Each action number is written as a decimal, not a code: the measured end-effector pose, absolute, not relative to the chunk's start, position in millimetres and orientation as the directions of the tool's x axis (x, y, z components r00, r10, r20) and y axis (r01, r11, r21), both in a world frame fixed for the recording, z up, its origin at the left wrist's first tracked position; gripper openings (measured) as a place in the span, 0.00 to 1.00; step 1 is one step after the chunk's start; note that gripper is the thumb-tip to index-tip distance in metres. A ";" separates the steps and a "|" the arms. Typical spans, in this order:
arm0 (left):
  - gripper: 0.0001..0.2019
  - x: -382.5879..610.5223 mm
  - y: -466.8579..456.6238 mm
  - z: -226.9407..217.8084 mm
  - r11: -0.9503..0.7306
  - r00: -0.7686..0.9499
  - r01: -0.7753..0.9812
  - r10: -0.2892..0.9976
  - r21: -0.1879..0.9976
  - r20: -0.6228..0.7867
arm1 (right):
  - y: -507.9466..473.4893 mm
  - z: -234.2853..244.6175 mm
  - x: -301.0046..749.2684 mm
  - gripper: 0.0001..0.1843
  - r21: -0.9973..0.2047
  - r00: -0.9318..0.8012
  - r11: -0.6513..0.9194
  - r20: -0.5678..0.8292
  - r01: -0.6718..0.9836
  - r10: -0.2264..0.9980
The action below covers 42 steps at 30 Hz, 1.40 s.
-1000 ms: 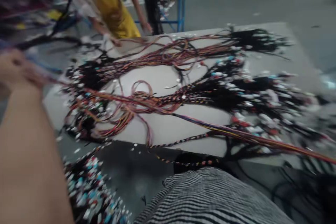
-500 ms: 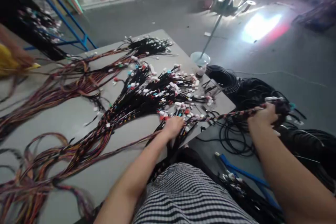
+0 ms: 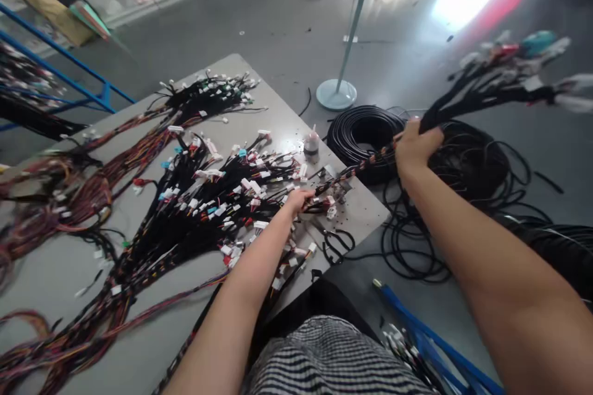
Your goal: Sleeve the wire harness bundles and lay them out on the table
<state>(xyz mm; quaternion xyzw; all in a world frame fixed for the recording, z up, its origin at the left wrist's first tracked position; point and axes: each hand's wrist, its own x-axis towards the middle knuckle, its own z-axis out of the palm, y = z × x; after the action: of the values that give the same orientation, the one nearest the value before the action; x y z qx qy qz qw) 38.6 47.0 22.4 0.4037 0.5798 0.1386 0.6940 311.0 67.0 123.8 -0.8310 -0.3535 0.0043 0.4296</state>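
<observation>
A long wire harness [image 3: 365, 163] stretches between my two hands, its coloured wires bound with black tape at intervals. My left hand [image 3: 299, 199] is closed around it above the right part of the table. Farther right, past the table's corner, my right hand [image 3: 416, 145] grips the harness near its end. Beyond that hand, black branches [image 3: 482, 95] fan out, tipped with white, red and teal connectors, somewhat blurred. Under and beside my left hand lies a thick pile of black harness branches [image 3: 199, 197] with many white connectors.
Black-handled scissors [image 3: 338, 244] and a small bottle [image 3: 311, 143] lie near the edge of the grey table [image 3: 361, 210]. Coils of black tubing [image 3: 356, 136] rest on the floor. A stand's round base [image 3: 336, 95] is behind them. Blue frames [image 3: 104, 99] stand at left and lower right.
My right hand has raised the harness end, and its branches now spread up to the right. My left hand has moved farther across the table. The view has shifted.
</observation>
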 end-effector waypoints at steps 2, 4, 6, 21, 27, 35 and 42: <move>0.15 46.3 48.5 18.1 0.707 0.249 0.252 0.612 0.661 -0.750 | 80.5 123.7 311.3 0.21 -0.698 0.727 -0.380 0.296 0.607 0.619; 0.13 49.4 47.8 15.9 0.731 0.221 0.247 0.596 0.636 -0.772 | 93.2 129.2 313.2 0.21 -0.655 0.697 -0.393 0.294 0.645 0.655; 0.11 51.2 47.7 13.8 0.733 0.191 0.269 0.596 0.625 -0.780 | 106.2 139.7 315.5 0.22 -0.596 0.663 -0.421 0.267 0.684 0.700; 0.02 61.9 52.6 0.7 0.536 0.094 0.412 0.780 0.737 -0.619 | -76.8 28.1 97.6 0.14 -0.246 0.068 -0.298 -0.656 0.922 0.752; 0.05 64.1 48.9 13.2 0.596 0.124 0.397 0.719 0.699 -0.684 | -71.3 11.8 93.4 0.16 -0.254 0.108 -0.328 -0.618 0.910 0.778; 0.04 65.0 48.4 4.1 0.482 0.045 0.463 0.825 0.743 -0.563 | -100.9 30.4 130.2 0.20 -0.375 0.122 -0.403 -0.588 0.835 0.800; 0.08 66.6 43.3 11.9 0.655 0.119 0.319 0.689 0.685 -0.715 | -158.6 34.3 208.9 0.26 -0.737 0.484 -0.584 -0.395 0.340 0.780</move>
<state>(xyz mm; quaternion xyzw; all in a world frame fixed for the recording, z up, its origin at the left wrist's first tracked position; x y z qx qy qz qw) 66.6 43.3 11.9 0.3890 0.6476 0.1450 0.6390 208.9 -158.6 34.3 -0.8088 -0.3462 0.3714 0.2967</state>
